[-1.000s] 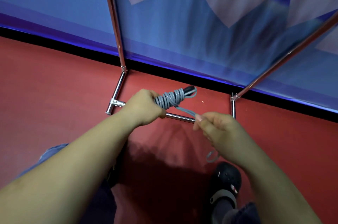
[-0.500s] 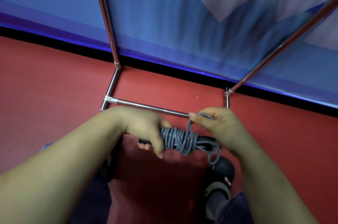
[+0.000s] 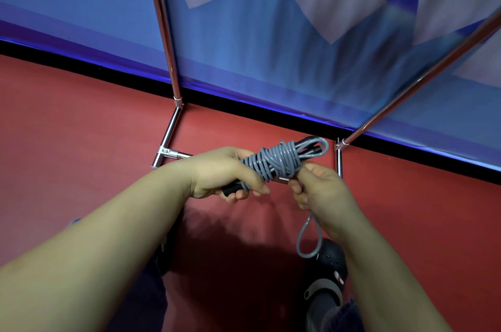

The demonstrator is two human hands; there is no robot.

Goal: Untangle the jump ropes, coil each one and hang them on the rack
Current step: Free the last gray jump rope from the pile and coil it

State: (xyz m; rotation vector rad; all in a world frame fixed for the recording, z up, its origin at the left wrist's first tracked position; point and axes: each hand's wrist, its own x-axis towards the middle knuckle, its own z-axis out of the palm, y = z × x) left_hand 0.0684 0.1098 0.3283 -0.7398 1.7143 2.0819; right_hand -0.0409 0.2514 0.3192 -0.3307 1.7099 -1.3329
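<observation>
While the left hand (image 3: 225, 171) is gripping the black handles, the coiled grey jump rope (image 3: 273, 162) is sticking out beyond it. The right hand (image 3: 322, 190) is pinching the rope's loose loop below the coil.

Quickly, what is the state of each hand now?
Left hand: grips the coiled grey jump rope.
Right hand: holds its loose end loop.

left hand (image 3: 222, 173) gripping, right hand (image 3: 322, 190) pinching

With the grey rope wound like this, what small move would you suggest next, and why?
Probably pull the loose loop snug. The left hand grips the coiled jump rope by its black handles, and the right hand pinches the tail just below the coil, so the loop hangs slack beneath.
</observation>
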